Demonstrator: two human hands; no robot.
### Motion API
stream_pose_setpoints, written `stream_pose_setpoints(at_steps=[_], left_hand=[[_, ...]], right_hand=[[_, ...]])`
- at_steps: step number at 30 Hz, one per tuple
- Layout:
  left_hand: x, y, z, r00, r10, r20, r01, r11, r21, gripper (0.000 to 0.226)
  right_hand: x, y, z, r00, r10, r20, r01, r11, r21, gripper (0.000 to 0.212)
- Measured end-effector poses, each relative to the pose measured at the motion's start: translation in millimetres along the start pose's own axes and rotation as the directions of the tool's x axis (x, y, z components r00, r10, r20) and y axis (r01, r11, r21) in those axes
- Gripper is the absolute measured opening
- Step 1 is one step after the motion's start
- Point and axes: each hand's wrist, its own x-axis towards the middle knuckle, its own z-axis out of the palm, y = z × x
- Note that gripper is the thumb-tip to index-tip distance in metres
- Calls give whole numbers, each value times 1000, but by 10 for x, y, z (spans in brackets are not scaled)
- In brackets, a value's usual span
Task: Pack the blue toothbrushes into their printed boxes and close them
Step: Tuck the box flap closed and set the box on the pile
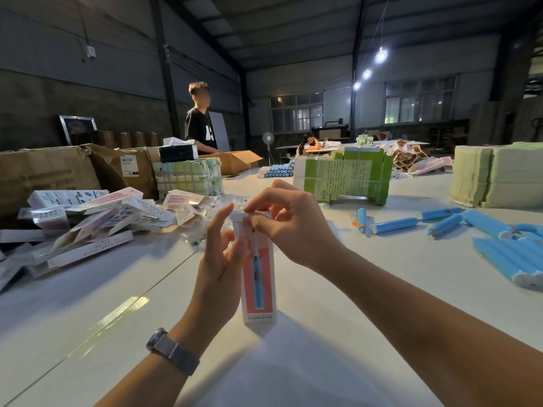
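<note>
A tall printed box (260,283), white with a pink panel and a blue toothbrush picture, stands upright at the centre of the white table. My left hand (217,265) grips its left side, fingers curled behind it and thumb raised near the top. My right hand (289,224) pinches the flap at the box's top end. Several blue toothbrushes (440,223) lie loose on the table at right, more in a heap (511,254) near the right edge. What the box holds is hidden.
A heap of printed boxes (88,218) lies at left beside brown cartons (44,171). Green bundled packs (343,177) and pale stacks (496,174) stand behind. Clear plastic wrappers (202,224) lie behind my hands. A person (199,121) stands at back left.
</note>
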Motion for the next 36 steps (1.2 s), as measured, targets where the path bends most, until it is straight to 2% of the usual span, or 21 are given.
stream_pose_setpoints(at_steps=[5,13,23,29,36], left_hand=[[-5,27,-1,1000,0,24,0,1000,-19,41],[-14,106,-19,997,-2,73,6,998,-55,49],[-3,83,-27,997,5,79,-2,999,-44,51],[7,88,-23,997,-8,77,11,999,-32,49],[24,77,-46,995,-11,99,10,1000,10,52]], right_hand=[[4,-1,-6,1000,-14,-16,14,1000,4,10],[62,27,-44,1000,9,-18,-7,997,83,6],[68,89,-116,996,39,79,-52,983,175,11],[101,27,-155,993,23,113,-33,996,85,10],[131,-105,-182,993,-27,114,44,987,-152,19]])
